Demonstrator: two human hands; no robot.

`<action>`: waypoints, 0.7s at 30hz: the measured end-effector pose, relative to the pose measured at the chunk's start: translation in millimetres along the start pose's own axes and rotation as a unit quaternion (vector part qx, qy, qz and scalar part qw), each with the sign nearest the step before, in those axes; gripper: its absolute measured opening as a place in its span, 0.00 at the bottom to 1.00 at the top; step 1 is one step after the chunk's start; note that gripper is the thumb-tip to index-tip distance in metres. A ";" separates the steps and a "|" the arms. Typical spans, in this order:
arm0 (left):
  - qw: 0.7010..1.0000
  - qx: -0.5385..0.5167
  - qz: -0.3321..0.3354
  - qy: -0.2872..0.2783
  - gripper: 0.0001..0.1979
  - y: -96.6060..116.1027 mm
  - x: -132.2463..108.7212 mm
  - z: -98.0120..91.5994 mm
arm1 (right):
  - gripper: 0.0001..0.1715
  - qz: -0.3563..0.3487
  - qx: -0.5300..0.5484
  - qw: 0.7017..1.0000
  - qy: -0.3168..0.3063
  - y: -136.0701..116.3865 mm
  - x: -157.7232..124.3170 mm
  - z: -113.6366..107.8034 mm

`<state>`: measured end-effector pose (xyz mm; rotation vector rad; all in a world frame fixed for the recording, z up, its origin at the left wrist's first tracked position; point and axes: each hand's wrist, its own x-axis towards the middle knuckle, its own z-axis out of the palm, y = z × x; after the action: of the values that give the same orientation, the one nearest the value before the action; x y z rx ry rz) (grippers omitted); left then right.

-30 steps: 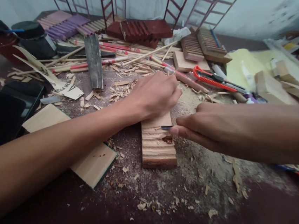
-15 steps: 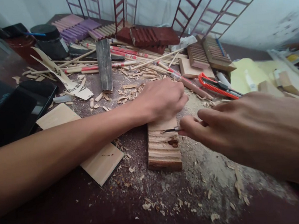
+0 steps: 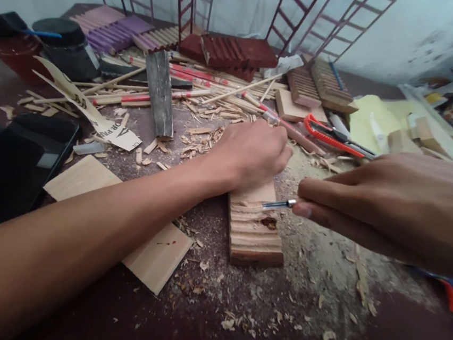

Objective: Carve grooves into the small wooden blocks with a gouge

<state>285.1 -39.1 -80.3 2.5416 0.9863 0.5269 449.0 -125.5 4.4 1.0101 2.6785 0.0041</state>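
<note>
A small grooved wooden block (image 3: 253, 230) with a dark knot lies on the dusty dark table (image 3: 104, 315). My left hand (image 3: 251, 151) rests curled on the block's far end, pressing it down. My right hand (image 3: 358, 208) comes in from the right, fingers closed round a thin cutter blade (image 3: 277, 204) whose metal tip lies across the block's upper grooves.
A flat pale board (image 3: 154, 252) lies left of the block. Sticks, shavings and sawdust cover the middle. A red-handled cutter (image 3: 329, 136), grooved red and purple pieces (image 3: 235, 51), a black jar (image 3: 64, 46) and miniature ladders (image 3: 295, 8) stand at the back. A black device (image 3: 13, 164) sits left.
My right hand has shifted slightly along the block with the blade staying on the grooves. The left hand keeps its hold. The camera has moved a little.
</note>
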 end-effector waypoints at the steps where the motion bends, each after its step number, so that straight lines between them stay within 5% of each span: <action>1: 1.000 -0.001 0.001 0.002 0.21 -0.2 0.2 0.5 | 0.17 -0.006 -0.018 1.000 -0.010 1.1 -1.9 -0.1; 3: 1.000 -0.004 0.003 0.006 0.21 -0.6 0.6 1.5 | 0.09 -0.018 -0.059 0.997 -0.041 2.4 -4.3 0.3; 8: 1.000 -0.008 -0.006 0.007 0.20 -1.0 0.2 3.5 | 0.20 -0.005 -0.163 0.984 -0.065 -2.4 -1.5 -2.5; 13: 1.000 -0.011 -0.006 0.021 0.21 1.6 -3.0 2.7 | 0.12 0.055 -0.079 0.976 -0.195 -8.9 20.7 -17.8; 17: 1.000 0.002 -0.014 0.017 0.21 3.6 -3.9 1.7 | 0.16 0.062 -0.010 0.959 -0.276 -10.0 35.7 -27.5; 19: 1.000 0.002 -0.014 0.021 0.21 3.6 -3.6 2.0 | 0.17 0.053 -0.019 0.960 -0.275 -8.0 33.2 -25.9; 21: 1.000 -0.001 -0.008 0.026 0.21 3.2 -3.4 2.2 | 0.14 0.012 -0.073 0.980 -0.183 -4.9 25.1 -20.7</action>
<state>285.6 -44.0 -81.4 2.5277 1.0220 0.5921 422.4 -111.0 17.4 0.8994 2.2958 0.0175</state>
